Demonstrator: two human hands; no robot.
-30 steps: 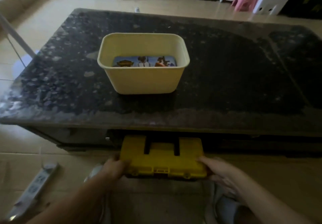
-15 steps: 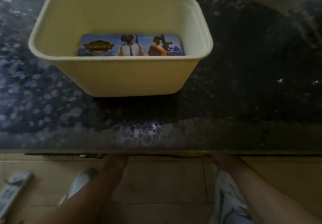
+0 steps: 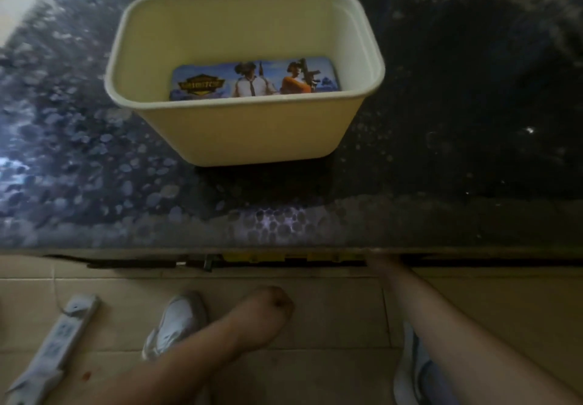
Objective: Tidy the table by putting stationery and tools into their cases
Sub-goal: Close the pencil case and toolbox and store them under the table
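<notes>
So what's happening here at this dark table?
A person faces a dark speckled stone table. Their right hand reaches under its edge beside a yellow plastic case, fingers hidden. The left hand hangs curled, empty, above the floor. On top stands a cream plastic tub holding a printed pencil tin.

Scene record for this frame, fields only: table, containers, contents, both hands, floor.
table: dark speckled stone top
tub: pale yellow, upright on the table
printed case: flat on the tub's bottom
toolbox: yellow, only a strip shows under the table edge
left hand: fingers curled, over the floor, holds nothing
right hand: at the toolbox under the table edge, fingers hidden
power strip: on the floor, left
</notes>
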